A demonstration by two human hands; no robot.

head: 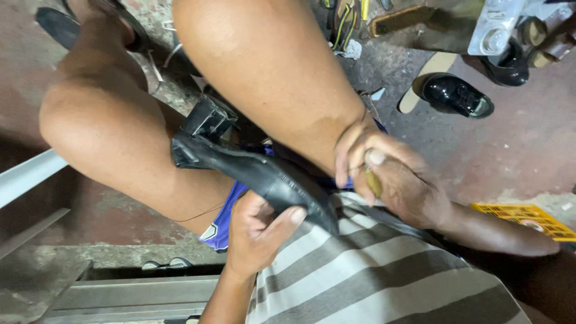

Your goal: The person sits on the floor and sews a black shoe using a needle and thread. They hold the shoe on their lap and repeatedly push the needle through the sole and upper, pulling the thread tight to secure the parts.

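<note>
A black shoe (264, 174) with a block heel (207, 117) lies across my lap between my bare knees, heel pointing away from me. My left hand (255, 234) grips its near end from below, thumb pressed on the black upper. My right hand (390, 183) rests just right of the shoe, against my right leg, fingers closed around a small tool with a yellowish handle (373, 180). The tool's working end is hidden by my fingers. My grey and white striped shirt (384, 276) fills the bottom of the view.
On the reddish concrete floor at upper right stand glossy black shoes (456, 96), a beige insole (429, 75), a brush (402, 18) and a clear plastic package (495, 27). A yellow crate (528, 217) lies at right. Metal bars (30, 174) run along the left.
</note>
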